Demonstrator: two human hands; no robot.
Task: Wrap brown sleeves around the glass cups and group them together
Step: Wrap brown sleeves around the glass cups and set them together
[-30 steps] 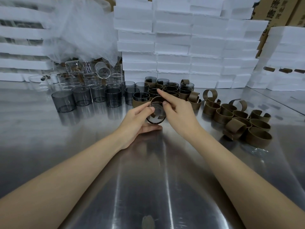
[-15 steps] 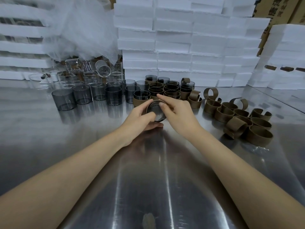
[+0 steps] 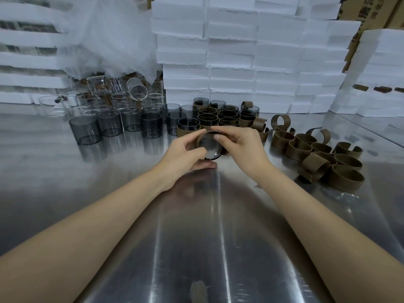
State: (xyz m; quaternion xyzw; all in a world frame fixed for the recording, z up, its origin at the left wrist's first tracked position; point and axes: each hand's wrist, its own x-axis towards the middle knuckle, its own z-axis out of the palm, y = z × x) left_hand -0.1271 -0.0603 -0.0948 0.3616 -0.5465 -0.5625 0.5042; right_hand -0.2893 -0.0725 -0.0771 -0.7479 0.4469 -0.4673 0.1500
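Smoky glass cup (image 3: 210,148), tilted toward you, is gripped by your left hand (image 3: 183,154) and right hand (image 3: 242,147), fingers curled round its brown sleeve (image 3: 225,151), just above the steel table (image 3: 131,215), in front of the sleeved cups (image 3: 218,117). Loose sleeves (image 3: 301,147) lie to your right.

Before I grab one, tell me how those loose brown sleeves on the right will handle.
The loose brown sleeves probably flex easily: several sit as open curled strips, not closed rings. They look thin and hollow, so likely light and easily squashed by a firm pinch. Standing on the smooth metal table, one tipped onto its side might roll.
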